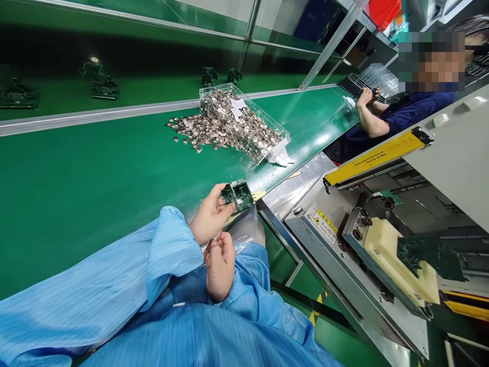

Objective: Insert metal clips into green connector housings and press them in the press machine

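The right hand (221, 262) is by the lap with bent fingers; I can't tell if it pinches anything. A clear plastic bag (249, 224) is near it, at 1 o'clock. The left hand (210, 218) holds a dark green part (241, 196) tight between thumb and fingers, at that hand's 2 o'clock. From the part, a big machine (328, 244) sits at 4 o'clock. At 12 o'clock, a clear box (278, 148) of shiny metal bits (206, 130) spills onto the green table (114, 178). Far off at 2 o'clock is another person (405, 117).

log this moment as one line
left hand: holding dark green boxy part | right hand: beside clear plastic film, grip unclear
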`<state>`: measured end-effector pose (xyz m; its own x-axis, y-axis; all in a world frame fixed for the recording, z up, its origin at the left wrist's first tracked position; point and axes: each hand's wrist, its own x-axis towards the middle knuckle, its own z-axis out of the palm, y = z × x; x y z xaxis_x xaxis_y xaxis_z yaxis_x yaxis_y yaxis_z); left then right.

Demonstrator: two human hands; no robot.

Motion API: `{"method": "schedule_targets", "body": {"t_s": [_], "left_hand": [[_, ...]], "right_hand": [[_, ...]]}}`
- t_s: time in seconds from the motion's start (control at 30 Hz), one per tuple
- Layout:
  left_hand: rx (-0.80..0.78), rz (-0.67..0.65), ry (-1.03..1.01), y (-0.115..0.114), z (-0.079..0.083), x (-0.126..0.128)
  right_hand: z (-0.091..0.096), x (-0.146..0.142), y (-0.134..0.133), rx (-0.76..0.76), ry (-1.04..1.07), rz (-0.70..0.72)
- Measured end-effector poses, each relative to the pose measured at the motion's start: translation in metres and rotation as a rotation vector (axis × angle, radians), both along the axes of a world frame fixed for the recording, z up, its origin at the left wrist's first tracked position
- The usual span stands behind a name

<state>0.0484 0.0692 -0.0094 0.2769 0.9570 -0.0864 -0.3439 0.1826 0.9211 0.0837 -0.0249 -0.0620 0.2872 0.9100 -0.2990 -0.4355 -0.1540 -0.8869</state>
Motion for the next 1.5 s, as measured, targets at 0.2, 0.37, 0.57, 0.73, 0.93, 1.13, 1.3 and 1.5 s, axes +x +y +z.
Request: {"method": "schedule_targets", "body": {"t_s": [0.2, 0.37, 0.57, 0.73, 0.93, 1.13, 1.3, 1.5], "left_hand": [[0.030, 0.010, 0.050, -0.001, 0.000, 0.000], [0.059, 0.012, 0.080, -0.001, -0.003, -0.001], [0.113, 0.011, 0.140, -0.001, -0.009, -0.001], [0.109, 0.010, 0.126, -0.001, -0.008, -0.001], [0.037, -0.001, 0.021, 0.001, 0.000, -0.002], [-0.026, -0.024, -0.117, 0.002, 0.000, 0.000], [-0.013, 0.029, -0.022, 0.013, 0.002, -0.022], [0.143, 0.255, 0.766, 0.027, 0.010, -0.109]], "right_hand": [[0.001, -0.004, 0.002, -0.009, -0.013, -0.061], [0.001, -0.008, 0.003, -0.022, 0.022, -0.096], [0.007, -0.011, 0.005, -0.052, 0.140, -0.118], [0.012, -0.007, 0.004, -0.080, 0.189, -0.093], [0.009, 0.002, 0.000, -0.057, 0.204, 0.018], [0.002, 0.006, -0.001, -0.009, 0.150, 0.047], [0.000, 0.010, 0.001, 0.052, 0.101, 0.089], [-0.002, 0.019, 0.000, 0.075, 0.144, 0.147]]}}
